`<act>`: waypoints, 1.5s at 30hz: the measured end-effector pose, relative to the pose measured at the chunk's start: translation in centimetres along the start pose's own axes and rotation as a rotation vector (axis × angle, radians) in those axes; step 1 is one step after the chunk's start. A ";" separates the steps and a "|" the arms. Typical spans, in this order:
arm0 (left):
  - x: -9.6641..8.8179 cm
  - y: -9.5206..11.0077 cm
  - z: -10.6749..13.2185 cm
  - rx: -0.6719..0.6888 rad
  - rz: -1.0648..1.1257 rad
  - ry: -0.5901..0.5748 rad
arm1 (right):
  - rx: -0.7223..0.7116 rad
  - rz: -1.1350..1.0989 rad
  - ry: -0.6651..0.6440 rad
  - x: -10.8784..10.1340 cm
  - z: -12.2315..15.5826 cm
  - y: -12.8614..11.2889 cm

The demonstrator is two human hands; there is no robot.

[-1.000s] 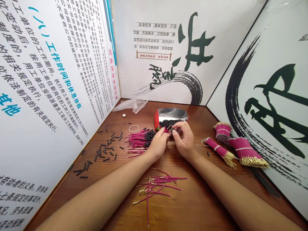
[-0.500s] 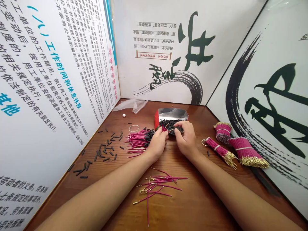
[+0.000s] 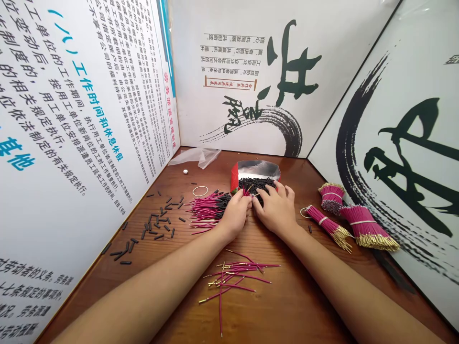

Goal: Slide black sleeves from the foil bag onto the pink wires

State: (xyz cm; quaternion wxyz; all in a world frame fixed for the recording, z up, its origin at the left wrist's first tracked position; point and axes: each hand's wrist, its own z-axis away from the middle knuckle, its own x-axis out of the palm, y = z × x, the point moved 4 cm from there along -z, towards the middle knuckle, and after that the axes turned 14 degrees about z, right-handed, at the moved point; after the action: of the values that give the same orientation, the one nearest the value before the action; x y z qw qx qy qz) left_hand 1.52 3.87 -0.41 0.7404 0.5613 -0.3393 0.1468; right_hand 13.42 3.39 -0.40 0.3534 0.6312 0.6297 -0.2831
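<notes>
My left hand (image 3: 235, 214) is closed around a few magenta wires (image 3: 246, 192) whose gold-coloured tips poke up past the fingers. Close beside it, my right hand (image 3: 275, 206) reaches over the front of an open box (image 3: 234, 177) with a red side and a shiny inner flap. Its fingers are spread over the short black sleeves (image 3: 263, 184) in the box, and the thumb lies next to my left fingertips. Whether a sleeve is between thumb and forefinger is too small to tell. Left of my left hand lies a pile of magenta wires with black ends (image 3: 208, 210).
Loose black sleeves (image 3: 156, 224) are scattered at the left. Several loose magenta wires (image 3: 233, 277) lie between my forearms. Banded wire bundles (image 3: 371, 227) rest at the right. A rubber band (image 3: 200, 191) and clear plastic (image 3: 201, 156) lie farther back. Printed panels enclose the table (image 3: 272, 306).
My right hand has moved left towards my left hand, and its fingers have spread over the black sleeves. My left hand has stayed in place with the wires.
</notes>
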 end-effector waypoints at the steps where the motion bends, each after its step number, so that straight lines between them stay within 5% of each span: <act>1: 0.0 0.0 0.0 -0.001 0.003 0.000 | -0.010 -0.008 -0.009 0.0 0.0 0.0; 25: 0.0 0.0 -0.1 0.012 -0.002 0.003 | 0.009 -0.161 -0.034 0.3 -0.4 0.2; 33: -0.2 -0.1 -0.1 0.020 -0.027 0.014 | 0.087 -0.323 0.116 -0.2 -0.6 0.9; 45: -0.1 0.0 -0.1 0.013 -0.041 0.016 | 0.236 -0.585 0.163 -0.3 -0.6 1.8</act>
State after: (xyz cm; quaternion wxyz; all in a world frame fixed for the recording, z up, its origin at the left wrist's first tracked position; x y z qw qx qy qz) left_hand 1.47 3.96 -0.48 0.7424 0.5718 -0.3207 0.1381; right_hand 15.12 3.78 0.31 0.1297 0.4808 0.7735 -0.3921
